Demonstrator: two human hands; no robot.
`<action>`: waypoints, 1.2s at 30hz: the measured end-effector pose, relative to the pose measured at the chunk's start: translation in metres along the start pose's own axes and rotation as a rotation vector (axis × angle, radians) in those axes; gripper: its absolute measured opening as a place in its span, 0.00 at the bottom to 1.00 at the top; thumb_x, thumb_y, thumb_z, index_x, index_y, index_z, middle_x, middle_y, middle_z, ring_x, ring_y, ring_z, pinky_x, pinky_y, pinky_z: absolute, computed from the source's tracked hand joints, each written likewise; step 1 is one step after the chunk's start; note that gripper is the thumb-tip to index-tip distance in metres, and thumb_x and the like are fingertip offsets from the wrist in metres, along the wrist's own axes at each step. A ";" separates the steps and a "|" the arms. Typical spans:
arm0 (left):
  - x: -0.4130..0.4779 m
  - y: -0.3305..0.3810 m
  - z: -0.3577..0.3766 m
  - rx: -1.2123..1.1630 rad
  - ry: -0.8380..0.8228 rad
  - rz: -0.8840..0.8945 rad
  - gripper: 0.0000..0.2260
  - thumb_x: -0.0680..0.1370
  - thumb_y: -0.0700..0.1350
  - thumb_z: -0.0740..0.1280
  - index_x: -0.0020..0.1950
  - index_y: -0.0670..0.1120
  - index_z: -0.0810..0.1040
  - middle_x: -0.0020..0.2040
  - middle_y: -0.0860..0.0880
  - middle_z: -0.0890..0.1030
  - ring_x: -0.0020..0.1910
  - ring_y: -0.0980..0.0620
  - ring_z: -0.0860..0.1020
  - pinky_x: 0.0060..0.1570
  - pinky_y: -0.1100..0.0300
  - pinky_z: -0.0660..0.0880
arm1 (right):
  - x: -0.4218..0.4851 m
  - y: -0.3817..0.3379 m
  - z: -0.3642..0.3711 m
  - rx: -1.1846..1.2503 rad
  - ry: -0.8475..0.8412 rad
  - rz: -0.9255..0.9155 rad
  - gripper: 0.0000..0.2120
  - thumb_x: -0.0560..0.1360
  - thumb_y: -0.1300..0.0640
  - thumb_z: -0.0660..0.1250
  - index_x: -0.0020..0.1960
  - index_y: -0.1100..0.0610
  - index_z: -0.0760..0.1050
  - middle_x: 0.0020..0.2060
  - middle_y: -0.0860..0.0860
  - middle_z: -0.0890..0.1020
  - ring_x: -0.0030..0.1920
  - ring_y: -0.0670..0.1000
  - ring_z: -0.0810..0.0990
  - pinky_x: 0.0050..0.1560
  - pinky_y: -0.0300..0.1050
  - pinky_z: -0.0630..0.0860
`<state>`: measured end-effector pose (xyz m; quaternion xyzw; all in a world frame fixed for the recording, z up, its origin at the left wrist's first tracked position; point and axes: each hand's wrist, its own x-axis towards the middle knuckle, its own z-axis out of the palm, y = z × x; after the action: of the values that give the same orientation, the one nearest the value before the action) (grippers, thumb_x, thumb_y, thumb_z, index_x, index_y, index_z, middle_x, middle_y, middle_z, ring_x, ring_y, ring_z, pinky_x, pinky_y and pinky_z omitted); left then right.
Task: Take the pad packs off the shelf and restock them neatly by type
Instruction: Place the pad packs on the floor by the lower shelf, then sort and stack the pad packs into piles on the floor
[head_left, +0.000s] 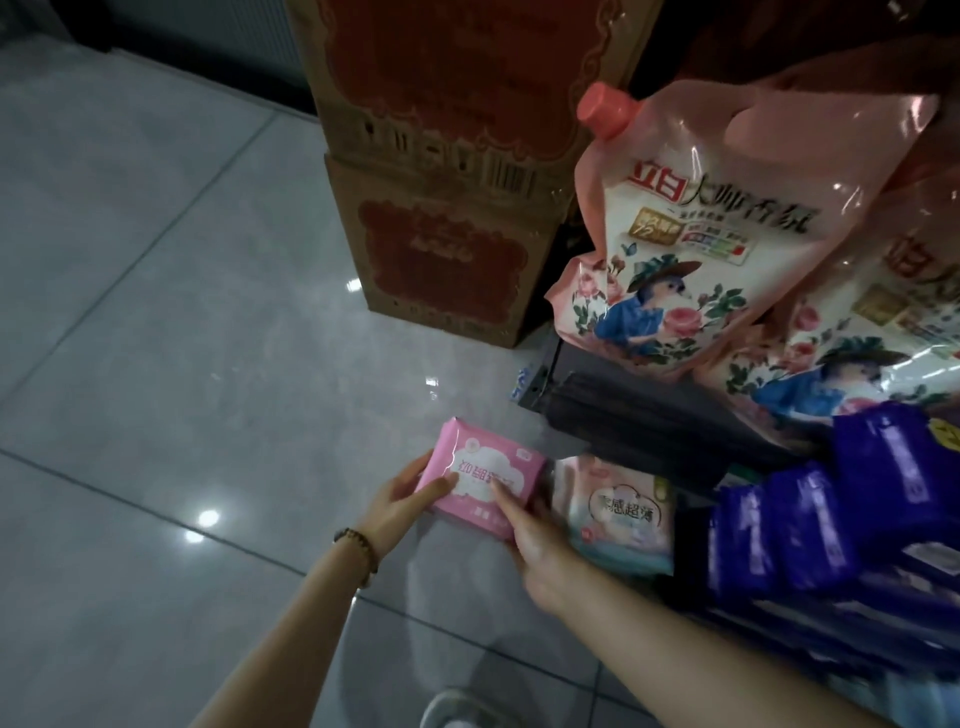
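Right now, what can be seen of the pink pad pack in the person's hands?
The pink pad pack is a flat, soft-plastic packet with a white cloud-shaped label and a crimped end seam. It is held tilted above the tiled floor, print facing the camera. The left hand grips its left edge; the right hand pinches its lower right corner.

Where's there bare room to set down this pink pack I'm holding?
Bare floor tiles left of the cardboard boxes, and between the boxes and the pink pack. Right side is crowded: pale pack, purple packs, detergent pouches.
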<state>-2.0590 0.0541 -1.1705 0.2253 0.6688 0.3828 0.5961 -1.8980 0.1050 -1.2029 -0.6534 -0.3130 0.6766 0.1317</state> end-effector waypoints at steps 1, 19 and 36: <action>0.000 -0.003 0.001 0.002 0.020 -0.003 0.20 0.75 0.51 0.70 0.66 0.49 0.75 0.58 0.51 0.81 0.52 0.58 0.80 0.48 0.68 0.76 | 0.017 0.012 -0.003 -0.039 0.016 -0.005 0.39 0.47 0.22 0.72 0.55 0.34 0.73 0.64 0.49 0.75 0.63 0.52 0.76 0.65 0.54 0.73; -0.158 0.178 0.002 0.549 0.227 0.041 0.32 0.74 0.68 0.53 0.71 0.51 0.69 0.68 0.48 0.72 0.67 0.48 0.69 0.67 0.54 0.62 | -0.190 -0.174 -0.125 -0.938 -0.216 -0.426 0.23 0.79 0.50 0.65 0.71 0.57 0.68 0.67 0.52 0.74 0.65 0.49 0.74 0.57 0.33 0.70; -0.272 0.447 0.182 1.193 0.484 0.877 0.38 0.73 0.72 0.51 0.75 0.50 0.61 0.72 0.48 0.66 0.71 0.47 0.63 0.69 0.54 0.62 | -0.410 -0.382 -0.310 -1.027 0.211 -1.061 0.25 0.77 0.46 0.66 0.72 0.50 0.65 0.70 0.45 0.68 0.69 0.44 0.67 0.60 0.32 0.62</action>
<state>-1.9004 0.1626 -0.6510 0.6620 0.7230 0.1973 0.0056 -1.6406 0.2365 -0.6314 -0.4553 -0.8488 0.2244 0.1480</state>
